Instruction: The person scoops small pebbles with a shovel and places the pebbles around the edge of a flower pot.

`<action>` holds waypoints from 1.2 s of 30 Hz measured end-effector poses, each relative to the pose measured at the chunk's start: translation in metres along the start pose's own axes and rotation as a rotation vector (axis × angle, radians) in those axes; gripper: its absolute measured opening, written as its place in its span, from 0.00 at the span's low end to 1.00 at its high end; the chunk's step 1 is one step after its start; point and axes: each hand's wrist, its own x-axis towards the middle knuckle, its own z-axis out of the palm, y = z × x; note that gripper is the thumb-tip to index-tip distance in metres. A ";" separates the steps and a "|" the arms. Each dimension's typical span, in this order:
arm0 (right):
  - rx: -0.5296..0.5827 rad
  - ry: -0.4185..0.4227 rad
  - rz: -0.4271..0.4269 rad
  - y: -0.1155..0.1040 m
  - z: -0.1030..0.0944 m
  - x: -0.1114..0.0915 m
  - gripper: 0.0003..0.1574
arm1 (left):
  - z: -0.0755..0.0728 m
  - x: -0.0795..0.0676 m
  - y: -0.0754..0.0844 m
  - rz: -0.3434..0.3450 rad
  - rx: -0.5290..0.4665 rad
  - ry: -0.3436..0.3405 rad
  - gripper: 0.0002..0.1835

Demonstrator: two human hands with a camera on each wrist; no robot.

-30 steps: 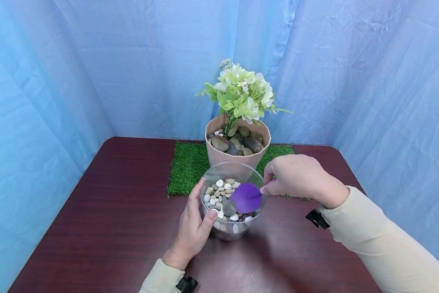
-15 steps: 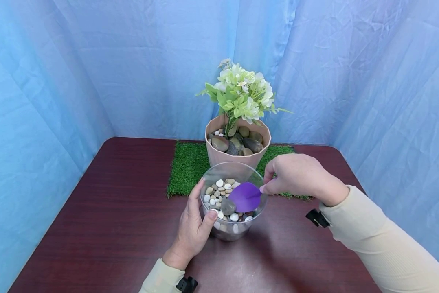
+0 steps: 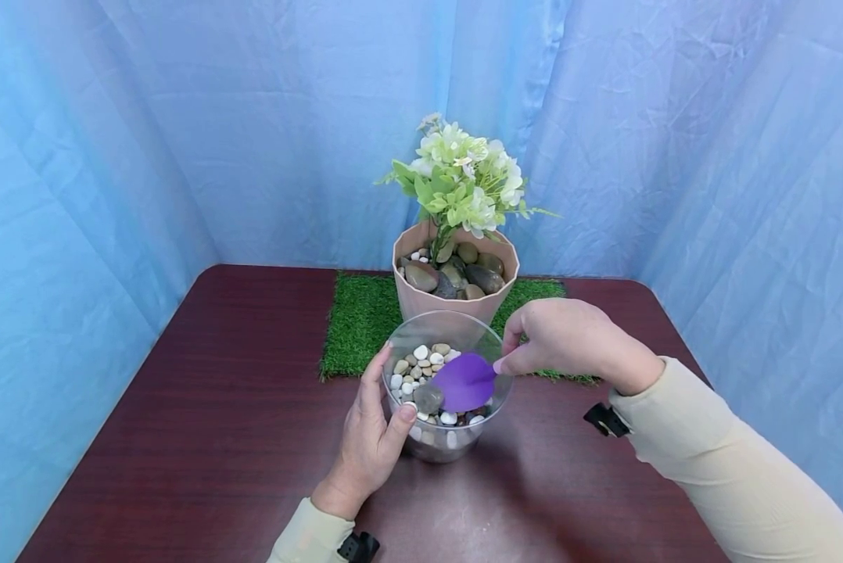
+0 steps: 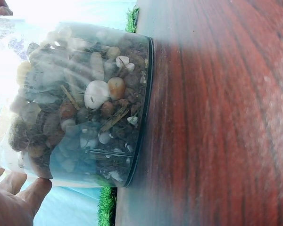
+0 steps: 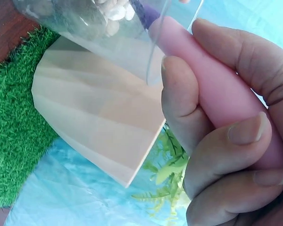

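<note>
A clear plastic pot (image 3: 444, 450) of white, tan and grey pebbles stands upright on the table. My left hand (image 3: 367, 438) holds its left side, thumb at the near rim and fingers along the outside. My right hand (image 3: 569, 340) grips the pink handle (image 5: 221, 89) of a small trowel, fingers curled round it in the right wrist view. The trowel's purple blade (image 3: 466, 383) lies inside the pot, over the pebbles, beside a larger grey stone (image 3: 428, 399). Through the pot wall in the left wrist view, layered pebbles (image 4: 97, 94) show above darker soil-like bits.
Just behind the pot stands a pink faceted planter (image 3: 435, 303) with large stones and white-green flowers (image 3: 464, 176). The planter is on a green artificial grass mat (image 3: 358, 332). A dark red-brown table (image 3: 217, 407) lies beneath, with blue curtains (image 3: 288, 141) around it.
The trowel blade has shifted slightly left inside the pot and tilted a little. The larger grey stone has moved left against it. My left hand stays on the pot.
</note>
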 end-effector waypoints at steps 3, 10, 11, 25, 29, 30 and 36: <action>0.007 0.001 -0.007 -0.001 0.003 0.002 0.10 | 0.000 0.000 0.000 -0.005 0.001 -0.001 0.38; 0.025 0.016 -0.023 -0.003 0.005 0.004 0.09 | 0.000 -0.001 0.001 -0.010 -0.007 0.003 0.38; 0.032 0.014 -0.024 -0.003 0.006 0.005 0.09 | 0.000 0.000 0.001 -0.009 -0.007 0.003 0.38; 0.089 0.004 -0.035 0.002 0.008 0.010 0.10 | 0.000 0.000 -0.001 0.000 0.000 0.004 0.38; 0.097 -0.006 -0.027 0.001 0.008 0.010 0.11 | -0.001 0.000 -0.001 -0.001 0.005 0.003 0.38; 0.102 -0.010 -0.025 0.002 0.008 0.010 0.11 | -0.001 0.000 -0.001 -0.001 0.006 0.002 0.38; 0.140 -0.023 -0.023 0.005 0.011 0.010 0.12 | 0.000 0.000 -0.001 -0.001 0.009 0.001 0.38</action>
